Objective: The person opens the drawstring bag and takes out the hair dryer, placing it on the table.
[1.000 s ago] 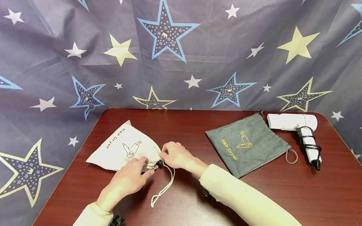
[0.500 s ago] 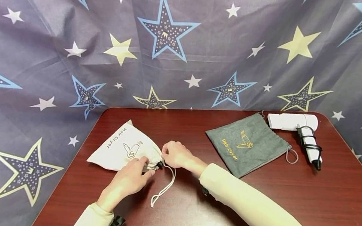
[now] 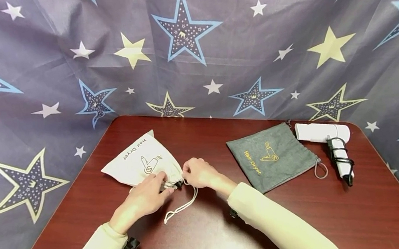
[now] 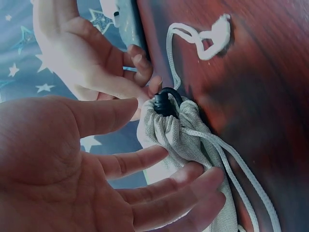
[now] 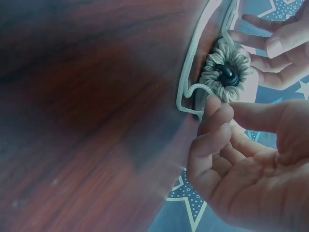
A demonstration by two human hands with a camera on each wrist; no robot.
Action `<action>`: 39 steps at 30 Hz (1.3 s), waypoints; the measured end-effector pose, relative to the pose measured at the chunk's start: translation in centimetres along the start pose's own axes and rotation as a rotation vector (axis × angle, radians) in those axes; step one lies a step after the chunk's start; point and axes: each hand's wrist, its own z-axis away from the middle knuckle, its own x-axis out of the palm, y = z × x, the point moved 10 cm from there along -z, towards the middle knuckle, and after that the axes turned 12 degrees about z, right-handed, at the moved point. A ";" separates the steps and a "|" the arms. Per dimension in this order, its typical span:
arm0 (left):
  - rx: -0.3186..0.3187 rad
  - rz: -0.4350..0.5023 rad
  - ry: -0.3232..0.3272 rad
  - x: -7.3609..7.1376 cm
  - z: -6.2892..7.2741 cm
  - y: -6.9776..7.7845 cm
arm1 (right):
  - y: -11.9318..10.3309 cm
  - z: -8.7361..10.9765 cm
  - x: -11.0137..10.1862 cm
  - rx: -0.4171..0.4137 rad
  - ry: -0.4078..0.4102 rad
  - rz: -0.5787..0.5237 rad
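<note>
A white drawstring bag printed "Hair Dryer" lies on the table's left half, its gathered mouth facing the person. A black plug end pokes out of the puckered opening; whatever else the bag holds is hidden. My right hand pinches the white drawstring at the mouth between thumb and forefinger. Along the bag's near side, my left hand rests with fairly straight, spread fingers touching the cloth. One cord loop trails over the tabletop toward the person.
Right of the hands lies a flat grey drawstring bag, also printed "Hair Dryer". A white hair dryer with its black cord wound round the handle sits at the far right. A star-patterned curtain hangs behind the brown table.
The white bag has shifted and turned slightly to the right, with my right hand moving the same way on the drawstring. My left hand stays against the bag.
</note>
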 end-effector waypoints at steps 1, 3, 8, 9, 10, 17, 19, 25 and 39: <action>-0.010 0.019 -0.013 -0.1 0.1 0.5 | 0.0 0.1 -0.1 -0.002 0.000 -0.001; -0.019 0.032 -0.023 0.1 0.1 0.6 | 0.2 0.4 -0.1 -0.003 0.001 -0.001; 0.015 0.061 -0.021 0.9 0.0 0.6 | -0.2 1.7 -0.8 0.006 -0.013 -0.009; 0.038 0.062 -0.006 0.9 0.0 0.6 | -0.2 1.8 -0.9 0.000 -0.007 -0.010; 0.045 0.065 -0.004 1.1 -0.1 0.4 | -0.3 2.0 -1.0 -0.007 -0.003 -0.016; 0.058 0.081 -0.013 1.6 0.1 0.8 | -0.1 2.8 -1.0 -0.019 0.003 -0.055; 0.051 0.102 -0.032 1.4 0.5 1.7 | 0.2 3.1 -1.0 -0.013 0.001 -0.059; 0.041 0.112 -0.054 1.5 1.0 2.8 | 0.7 3.8 -0.9 -0.016 -0.002 -0.072; -0.004 0.104 -0.084 2.0 2.3 4.2 | 1.3 5.6 -1.1 -0.033 0.014 -0.051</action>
